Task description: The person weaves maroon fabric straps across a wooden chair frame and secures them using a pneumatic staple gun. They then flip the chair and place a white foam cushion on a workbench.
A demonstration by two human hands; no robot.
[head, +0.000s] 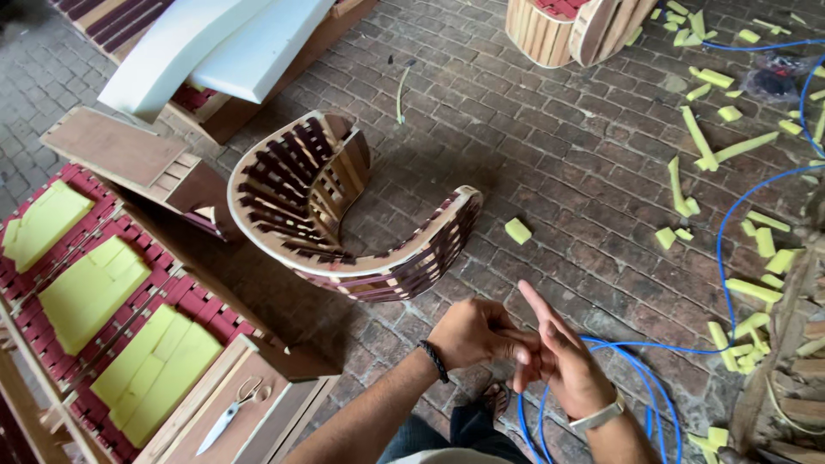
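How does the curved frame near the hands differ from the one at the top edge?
The near frame lies open side up, showing its dark red webbing; the far frame is cut off by the picture's edge and shows mostly pale slats. The near one is fully in view. Both are curved wood with red webbing, on the brick floor.

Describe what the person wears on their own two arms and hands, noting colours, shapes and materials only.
Both forearms are bare, with no sleeves showing. The left hand has a dark braided cord bracelet around its wrist. The right hand has a pale, smooth, flat band like a watch strap around its wrist. No gloves or rings can be made out on either hand.
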